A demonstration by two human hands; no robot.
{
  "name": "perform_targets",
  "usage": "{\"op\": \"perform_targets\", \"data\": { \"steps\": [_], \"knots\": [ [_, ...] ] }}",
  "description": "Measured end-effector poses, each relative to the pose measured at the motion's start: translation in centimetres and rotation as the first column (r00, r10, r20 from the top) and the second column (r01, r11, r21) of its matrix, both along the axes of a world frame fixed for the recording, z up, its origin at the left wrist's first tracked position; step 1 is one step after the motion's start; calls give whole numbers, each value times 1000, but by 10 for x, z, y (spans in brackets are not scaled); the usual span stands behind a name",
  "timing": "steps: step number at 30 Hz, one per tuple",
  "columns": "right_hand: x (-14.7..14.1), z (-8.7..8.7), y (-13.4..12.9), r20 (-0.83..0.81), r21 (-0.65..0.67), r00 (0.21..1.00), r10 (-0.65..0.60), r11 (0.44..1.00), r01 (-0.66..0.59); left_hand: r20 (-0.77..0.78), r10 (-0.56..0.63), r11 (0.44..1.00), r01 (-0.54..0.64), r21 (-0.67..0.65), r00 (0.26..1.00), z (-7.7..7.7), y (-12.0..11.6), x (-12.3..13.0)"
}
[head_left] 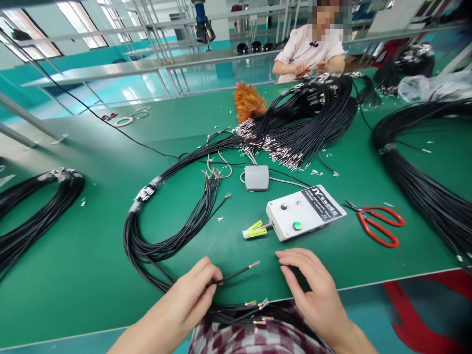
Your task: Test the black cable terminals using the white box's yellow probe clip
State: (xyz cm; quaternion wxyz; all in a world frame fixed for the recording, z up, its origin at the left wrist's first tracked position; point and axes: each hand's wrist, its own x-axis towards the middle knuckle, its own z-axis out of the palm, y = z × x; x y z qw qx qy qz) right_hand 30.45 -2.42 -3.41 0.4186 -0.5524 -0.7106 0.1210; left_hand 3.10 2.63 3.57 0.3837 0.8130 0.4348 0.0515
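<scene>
My left hand [201,290] pinches a black cable [236,273] near its end, and the cable's stripped tip with thin coloured wires points right. To the right, my right hand [313,280] hovers with thumb and fingers apart, holding nothing. Just beyond the hands lies a white control box [306,211] with a green button, a knob and a yellow clip [255,229] on its shaft. Below my hands, more black cables with bared coloured ends [258,305] rest across my lap at the table edge. A looped bundle of black cables [134,236] curves to the left.
Red-handled cutters [381,223] lie right of the box. Behind it are a grey pedal-like block [257,178], a large cable heap [313,123] and an orange duster [249,101]. Cable bundles lie at far left [40,211] and right [409,172]. A person [309,54] sits opposite.
</scene>
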Motion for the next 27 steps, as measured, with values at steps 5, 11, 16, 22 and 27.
{"op": "perform_targets", "data": {
  "steps": [5, 11, 16, 22, 27],
  "knots": [
    [-29, 17, -13, -16, -37, 947, 320, 946, -321, 158, 134, 989, -123, -78, 978, -4, -1, 32],
    [-30, 26, -9, -356, -305, 928, 110, 925, -227, 354, 186, 983, -168, -81, 917, -8, 5, 64],
    [-35, 35, 19, -788, -479, 577, -216, 804, -352, 376, 212, 977, -201, -70, 902, -10, 8, 63],
    [-51, 34, 33, -897, -443, 226, -381, 760, -476, 410, 251, 966, -253, -51, 877, -8, 4, 65],
    [-58, 23, 22, -873, -486, 229, -430, 742, -462, 442, 304, 949, -308, -64, 844, -10, 3, 67]
  ]
}}
